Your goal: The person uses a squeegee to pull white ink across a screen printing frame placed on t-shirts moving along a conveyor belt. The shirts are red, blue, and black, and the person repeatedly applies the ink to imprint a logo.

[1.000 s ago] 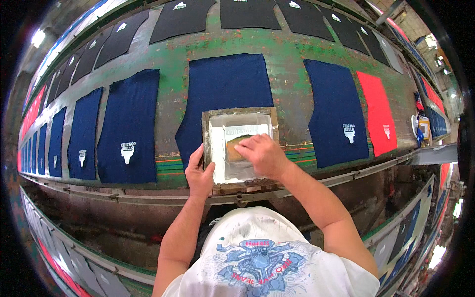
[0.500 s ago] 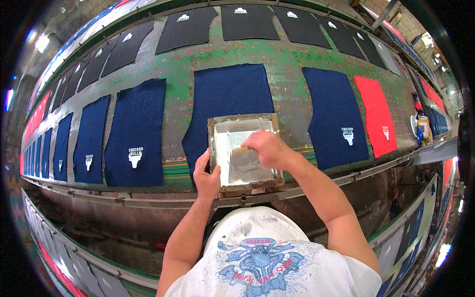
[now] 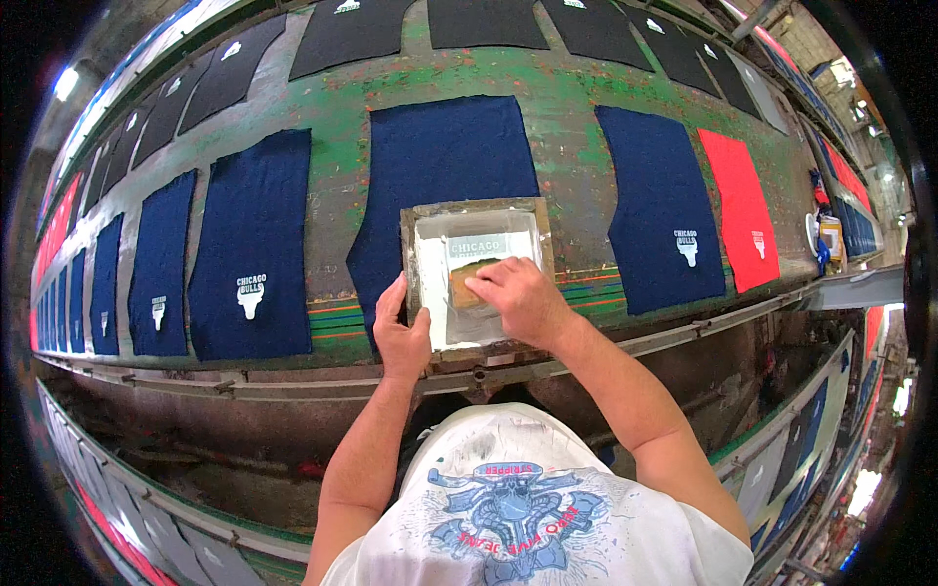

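Observation:
A screen-printing frame with wooden rails lies over the lower part of a navy fabric panel. White ink spreads across its mesh, and pale lettering shows through toward the far side. My left hand grips the left rail near its close corner, thumb on the near side and fingers along the outside. Inside the frame, my right hand holds a small brown squeegee, its fingers pinched over the right part of it. The squeegee is tilted and covers part of the design. Its lower edge is partly hidden by ink and fingers.
Printed navy panels line the long green table on both sides, with a red panel at right. Black panels lie along the far edge. A metal rail borders the near side. Containers stand at the right end.
My right hand has drawn the squeegee toward me within the frame, and more of its flat face shows. The left hand keeps its hold on the rail. The whole view has shifted slightly.

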A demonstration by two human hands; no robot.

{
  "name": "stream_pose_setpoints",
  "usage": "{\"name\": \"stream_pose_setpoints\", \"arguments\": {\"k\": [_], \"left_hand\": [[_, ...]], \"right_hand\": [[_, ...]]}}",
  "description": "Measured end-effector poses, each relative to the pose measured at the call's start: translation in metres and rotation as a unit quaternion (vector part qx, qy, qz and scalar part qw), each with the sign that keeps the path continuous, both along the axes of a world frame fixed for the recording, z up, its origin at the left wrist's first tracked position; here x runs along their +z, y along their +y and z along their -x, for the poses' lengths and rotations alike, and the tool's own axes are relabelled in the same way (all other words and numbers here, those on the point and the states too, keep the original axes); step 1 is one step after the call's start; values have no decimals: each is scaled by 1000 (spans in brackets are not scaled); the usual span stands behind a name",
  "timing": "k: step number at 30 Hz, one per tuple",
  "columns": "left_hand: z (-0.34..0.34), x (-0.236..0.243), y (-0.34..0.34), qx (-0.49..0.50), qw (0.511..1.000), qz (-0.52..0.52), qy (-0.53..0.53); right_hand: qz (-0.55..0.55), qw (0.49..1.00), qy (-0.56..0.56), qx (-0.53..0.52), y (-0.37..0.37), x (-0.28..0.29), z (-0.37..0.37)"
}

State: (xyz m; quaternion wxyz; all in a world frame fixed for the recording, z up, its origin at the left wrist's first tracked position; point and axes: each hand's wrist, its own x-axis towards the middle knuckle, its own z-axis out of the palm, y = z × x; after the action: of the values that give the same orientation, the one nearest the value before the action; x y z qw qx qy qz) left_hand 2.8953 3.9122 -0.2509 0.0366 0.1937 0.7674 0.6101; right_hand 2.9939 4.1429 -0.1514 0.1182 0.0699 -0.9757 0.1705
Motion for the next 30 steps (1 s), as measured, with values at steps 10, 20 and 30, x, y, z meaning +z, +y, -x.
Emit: {"name": "stream_pose_setpoints", "arguments": {"k": [10, 20, 30], "left_hand": [[2, 3, 0, 2, 999, -4, -40], [7, 12, -2, 24, 994, 84, -66], [5, 15, 6, 23, 994, 105, 24]], "right_hand": [[10, 999, -29, 30, -27, 3, -57], [107, 987, -13, 118, -2, 5, -57], [79, 991, -47, -102, 86, 40, 75]]}}
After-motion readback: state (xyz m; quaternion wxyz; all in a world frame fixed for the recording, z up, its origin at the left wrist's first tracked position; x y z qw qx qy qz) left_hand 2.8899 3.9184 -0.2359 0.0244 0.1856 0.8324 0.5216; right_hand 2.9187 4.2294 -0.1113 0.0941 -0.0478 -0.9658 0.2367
